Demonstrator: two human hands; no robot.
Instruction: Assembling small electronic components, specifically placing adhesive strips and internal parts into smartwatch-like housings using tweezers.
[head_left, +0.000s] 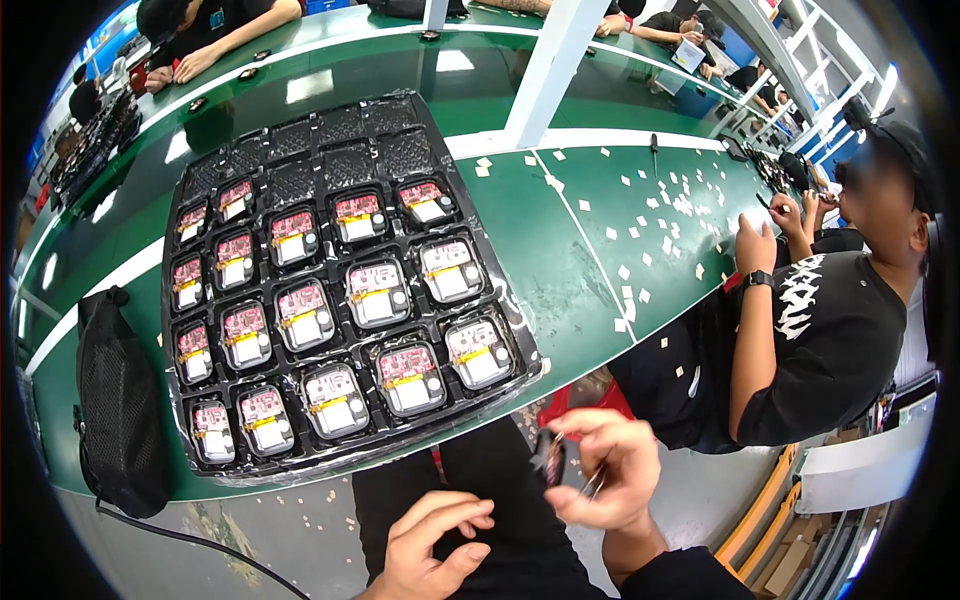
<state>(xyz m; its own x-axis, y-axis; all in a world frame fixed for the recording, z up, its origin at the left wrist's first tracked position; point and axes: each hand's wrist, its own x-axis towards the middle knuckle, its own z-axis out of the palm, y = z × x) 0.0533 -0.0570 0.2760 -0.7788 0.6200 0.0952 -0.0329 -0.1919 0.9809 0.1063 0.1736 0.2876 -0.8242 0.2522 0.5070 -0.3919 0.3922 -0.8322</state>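
Observation:
My right hand (pixel 622 470) is closed on a small black device housing (pixel 549 458), gripped by its edge between thumb and fingers over my lap. Part of its inside shows reddish, and the rest is blurred. A thin shiny metal strip (pixel 596 481) shows in the same palm; its kind is unclear. To the left, my left hand (pixel 432 545) holds nothing, its fingers slightly bent and thumb apart. Ahead lies a black moulded tray (pixel 521 352) whose nearer pockets hold several housings (pixel 409 380) with red circuit boards, white blocks and yellow tape. The pockets along its far side show bare patterned bottoms.
A black mesh bag (pixel 122 400) with a cable lies left of the tray. Small pale squares (pixel 683 205) are scattered on the green table (pixel 560 270), near a screwdriver (pixel 654 150). A co-worker (pixel 820 340) sits close on the right. A white post (pixel 552 75) rises behind the tray.

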